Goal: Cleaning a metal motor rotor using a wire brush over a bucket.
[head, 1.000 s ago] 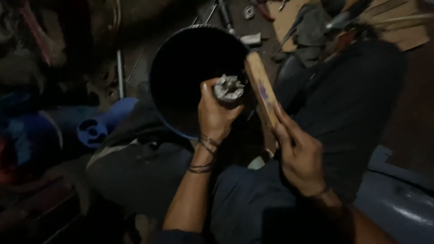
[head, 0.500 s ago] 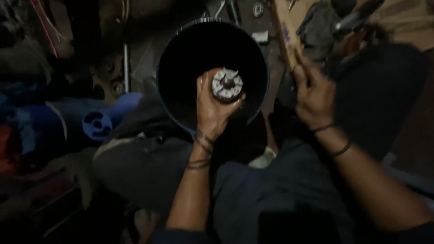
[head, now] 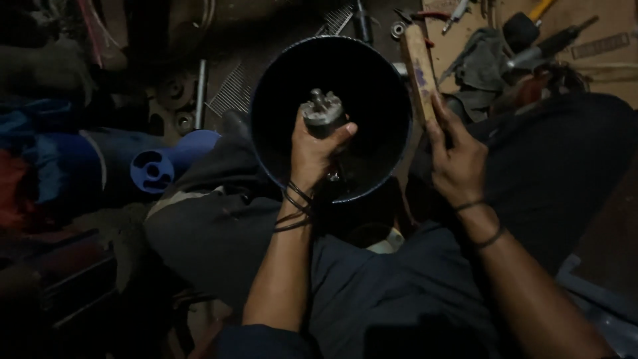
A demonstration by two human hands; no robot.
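Gripping a metal part (head: 323, 113) upright over the dark bowl (head: 279, 73), the left hand (head: 312, 149) is closing around it, steadying it, while the right hand (head: 455, 156) is clasping a wooden stick (head: 417, 70), poised beside the rim

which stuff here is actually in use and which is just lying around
In use: left hand grips metal part over black bucket; right hand holds wooden stick.
Lying about: blue plastic piece, grey rag, hammer, metal rod.
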